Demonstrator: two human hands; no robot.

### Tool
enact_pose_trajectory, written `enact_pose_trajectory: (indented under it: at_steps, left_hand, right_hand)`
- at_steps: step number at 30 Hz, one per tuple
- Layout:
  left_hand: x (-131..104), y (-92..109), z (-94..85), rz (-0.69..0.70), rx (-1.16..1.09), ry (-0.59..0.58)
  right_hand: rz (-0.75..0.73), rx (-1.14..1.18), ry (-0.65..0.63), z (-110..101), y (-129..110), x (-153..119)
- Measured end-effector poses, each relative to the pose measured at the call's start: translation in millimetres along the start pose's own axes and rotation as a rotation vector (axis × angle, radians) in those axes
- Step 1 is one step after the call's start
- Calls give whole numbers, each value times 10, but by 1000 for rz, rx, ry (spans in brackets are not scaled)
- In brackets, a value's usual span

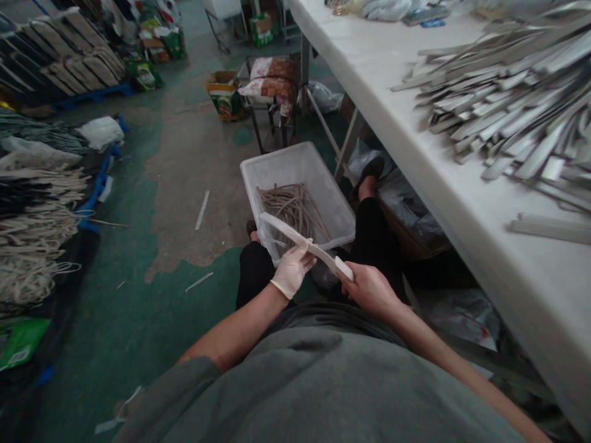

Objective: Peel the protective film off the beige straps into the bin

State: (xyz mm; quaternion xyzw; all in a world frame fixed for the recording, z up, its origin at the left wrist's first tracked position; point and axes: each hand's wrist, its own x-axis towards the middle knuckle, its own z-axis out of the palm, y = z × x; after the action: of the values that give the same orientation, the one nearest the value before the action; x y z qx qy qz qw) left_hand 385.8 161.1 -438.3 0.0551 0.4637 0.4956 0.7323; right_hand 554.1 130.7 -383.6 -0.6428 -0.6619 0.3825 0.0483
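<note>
A long pale flat strip [282,229] is stretched between my hands above the bin. My left hand [293,271], in a thin white glove, is closed around the strip near its middle. Bare, my right hand [367,284] grips the near end, where a short light piece [344,268] shows beside the fingers; I cannot tell whether that piece is part of the strip. Below stands a translucent white plastic bin [302,157] between my legs, with a tangle of grey-brown strips [293,203] lying in it.
On my right runs a white table [392,132] piled with flat pale strips [512,104]. A stool with a patterned cushion [270,83] and a cardboard box [225,95] stand beyond the bin. Bundles of cord [34,240] lie to the left. Scraps [202,210] litter the floor.
</note>
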Motion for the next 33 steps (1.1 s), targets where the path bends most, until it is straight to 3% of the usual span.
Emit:
enact_pose_trajectory:
  at_steps: [3, 8, 10, 16, 18, 23, 29, 33]
  left_hand:
    - [-14, -77, 38, 15, 60, -107]
    - [113, 70, -20, -17, -75, 85]
    - [140, 73, -71, -68, -100, 109]
    - [8, -283, -74, -265, -2, -22]
    - [14, -282, -55, -243, 14, -43]
    - [110, -57, -52, -140, -52, 89]
    - [19, -163, 14, -147, 40, -129]
    - [108, -8, -28, -102, -23, 55]
  right_hand:
    - [-7, 59, 12, 56, -52, 94]
    - [-3, 167, -40, 113, 23, 145]
    - [9, 150, -49, 136, 66, 117]
    - [-15, -1, 9, 212, -3, 169]
    - [-21, 9, 10, 202, -14, 202]
    - [12, 30, -95, 135, 33, 130]
    - [28, -28, -2, 70, -59, 168]
    - [36, -60, -68, 18, -18, 106]
